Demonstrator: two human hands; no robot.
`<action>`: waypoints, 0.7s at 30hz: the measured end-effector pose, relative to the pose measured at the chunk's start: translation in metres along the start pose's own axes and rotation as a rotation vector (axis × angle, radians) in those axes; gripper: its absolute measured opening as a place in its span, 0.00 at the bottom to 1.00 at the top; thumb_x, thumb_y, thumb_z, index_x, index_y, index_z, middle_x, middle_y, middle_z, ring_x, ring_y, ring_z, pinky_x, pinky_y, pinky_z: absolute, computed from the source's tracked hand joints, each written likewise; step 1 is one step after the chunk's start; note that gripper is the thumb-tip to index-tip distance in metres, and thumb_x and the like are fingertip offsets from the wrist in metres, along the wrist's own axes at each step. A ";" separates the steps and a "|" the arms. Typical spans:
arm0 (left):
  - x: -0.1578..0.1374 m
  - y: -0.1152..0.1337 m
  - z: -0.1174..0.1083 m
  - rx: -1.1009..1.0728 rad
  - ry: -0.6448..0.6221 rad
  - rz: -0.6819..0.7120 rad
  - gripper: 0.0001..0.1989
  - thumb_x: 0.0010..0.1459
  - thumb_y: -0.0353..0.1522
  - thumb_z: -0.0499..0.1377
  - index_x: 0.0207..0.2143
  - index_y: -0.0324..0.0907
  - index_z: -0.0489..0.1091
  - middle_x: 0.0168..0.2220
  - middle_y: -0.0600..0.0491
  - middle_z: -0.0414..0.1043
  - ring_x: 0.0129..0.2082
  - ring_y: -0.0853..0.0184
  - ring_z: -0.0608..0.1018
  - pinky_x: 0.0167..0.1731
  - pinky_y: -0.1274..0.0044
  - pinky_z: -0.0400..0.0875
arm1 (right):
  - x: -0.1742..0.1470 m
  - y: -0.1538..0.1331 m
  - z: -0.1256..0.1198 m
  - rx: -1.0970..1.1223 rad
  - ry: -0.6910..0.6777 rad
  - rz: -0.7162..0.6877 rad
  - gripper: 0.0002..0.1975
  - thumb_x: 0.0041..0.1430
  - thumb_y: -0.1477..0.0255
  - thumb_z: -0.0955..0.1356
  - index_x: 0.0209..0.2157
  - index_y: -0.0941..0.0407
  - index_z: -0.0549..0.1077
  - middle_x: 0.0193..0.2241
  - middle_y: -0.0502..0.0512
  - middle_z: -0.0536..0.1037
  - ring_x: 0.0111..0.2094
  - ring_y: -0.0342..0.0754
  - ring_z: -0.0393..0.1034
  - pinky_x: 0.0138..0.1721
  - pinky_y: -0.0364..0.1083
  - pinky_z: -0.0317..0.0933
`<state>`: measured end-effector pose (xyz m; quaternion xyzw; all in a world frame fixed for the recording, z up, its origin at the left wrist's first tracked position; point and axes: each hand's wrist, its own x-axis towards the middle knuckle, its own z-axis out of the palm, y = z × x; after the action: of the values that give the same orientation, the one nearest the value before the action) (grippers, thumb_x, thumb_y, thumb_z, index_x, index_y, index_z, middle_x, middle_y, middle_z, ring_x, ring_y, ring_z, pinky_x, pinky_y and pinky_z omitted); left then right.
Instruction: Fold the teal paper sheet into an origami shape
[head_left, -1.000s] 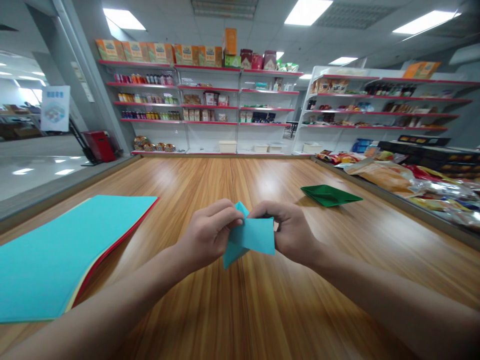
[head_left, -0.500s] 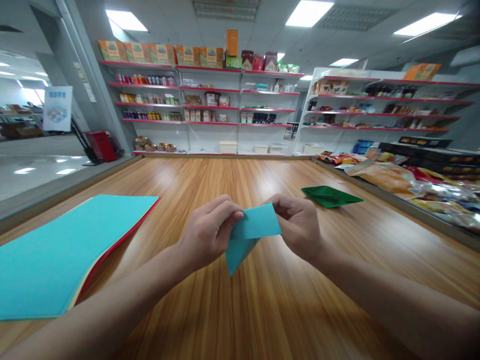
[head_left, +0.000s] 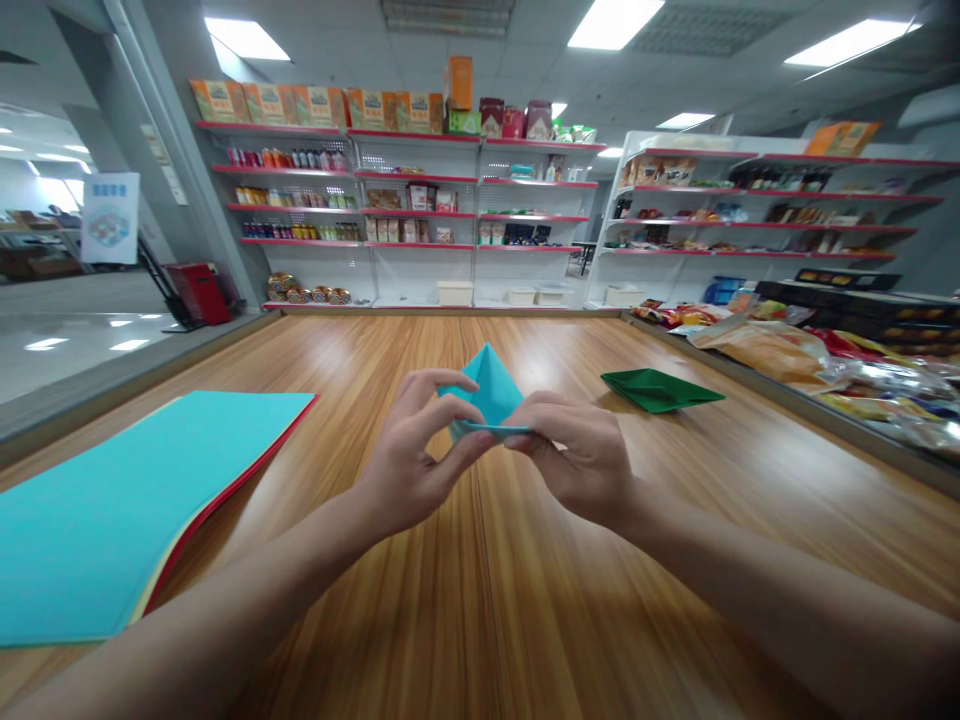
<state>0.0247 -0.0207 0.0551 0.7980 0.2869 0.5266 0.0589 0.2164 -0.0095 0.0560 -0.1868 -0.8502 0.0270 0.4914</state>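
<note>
A folded piece of light blue paper (head_left: 491,385) is held up above the middle of the table, its pointed end upward and a flap along its lower edge. My left hand (head_left: 420,450) grips its left side, thumb below and fingers curled over the top. On the other side my right hand (head_left: 577,450) pinches the right end of the lower edge. Part of the paper is hidden behind the fingers. A green folded paper boat (head_left: 660,390) rests on the table beyond my right hand.
At the left lies a stack of coloured paper sheets (head_left: 165,480), blue on top. The wooden table (head_left: 495,620) has a raised rim. Packaged snacks (head_left: 795,370) are heaped past its right edge. Stocked shelves (head_left: 420,178) stand behind.
The blue paper has been turned so that its point, which hung downward, now faces up. Both hands have shifted their hold to its lower edge.
</note>
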 end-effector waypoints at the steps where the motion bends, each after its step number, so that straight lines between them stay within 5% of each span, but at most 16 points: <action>1: -0.001 -0.003 0.001 -0.019 0.054 -0.066 0.07 0.57 0.34 0.58 0.38 0.43 0.68 0.49 0.47 0.66 0.52 0.59 0.66 0.50 0.66 0.63 | -0.003 0.005 0.002 -0.033 -0.002 -0.092 0.06 0.59 0.77 0.65 0.33 0.56 0.74 0.27 0.52 0.76 0.31 0.45 0.66 0.33 0.45 0.60; 4: -0.008 -0.021 0.007 -0.176 0.208 -0.411 0.26 0.57 0.36 0.58 0.56 0.43 0.55 0.58 0.43 0.58 0.58 0.57 0.61 0.51 0.64 0.63 | -0.017 0.022 0.010 -0.206 -0.074 -0.276 0.11 0.59 0.79 0.64 0.39 0.53 0.74 0.34 0.51 0.80 0.38 0.49 0.66 0.42 0.52 0.57; 7: -0.019 -0.046 0.016 -0.381 0.029 -0.642 0.28 0.57 0.33 0.56 0.58 0.37 0.54 0.51 0.40 0.68 0.50 0.56 0.72 0.47 0.64 0.68 | -0.029 0.037 0.021 -0.230 -0.275 -0.360 0.10 0.59 0.76 0.64 0.41 0.53 0.74 0.38 0.50 0.79 0.41 0.49 0.65 0.44 0.51 0.56; 10: -0.031 -0.066 0.023 -0.345 -0.078 -0.535 0.19 0.57 0.28 0.52 0.52 0.36 0.63 0.48 0.43 0.71 0.47 0.59 0.74 0.48 0.67 0.68 | -0.035 0.045 0.028 -0.238 -0.438 -0.319 0.10 0.60 0.75 0.64 0.41 0.53 0.74 0.41 0.51 0.79 0.43 0.48 0.67 0.47 0.51 0.56; 17: -0.038 -0.071 0.026 -0.038 -0.064 -0.452 0.19 0.60 0.30 0.51 0.54 0.38 0.62 0.44 0.46 0.74 0.44 0.62 0.76 0.43 0.70 0.72 | -0.036 0.034 0.031 -0.172 -0.638 -0.233 0.12 0.61 0.74 0.62 0.45 0.58 0.72 0.44 0.56 0.77 0.49 0.49 0.67 0.55 0.52 0.54; 21: -0.038 -0.067 0.024 0.124 -0.083 -0.357 0.16 0.60 0.29 0.50 0.50 0.38 0.65 0.42 0.47 0.73 0.43 0.61 0.75 0.45 0.69 0.69 | -0.035 0.023 0.031 -0.158 -0.454 -0.284 0.09 0.60 0.74 0.64 0.41 0.56 0.73 0.40 0.55 0.77 0.44 0.49 0.69 0.49 0.51 0.60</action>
<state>0.0085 0.0199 -0.0129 0.7576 0.4529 0.4560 0.1140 0.2123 0.0043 0.0057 -0.0925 -0.9557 -0.0672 0.2714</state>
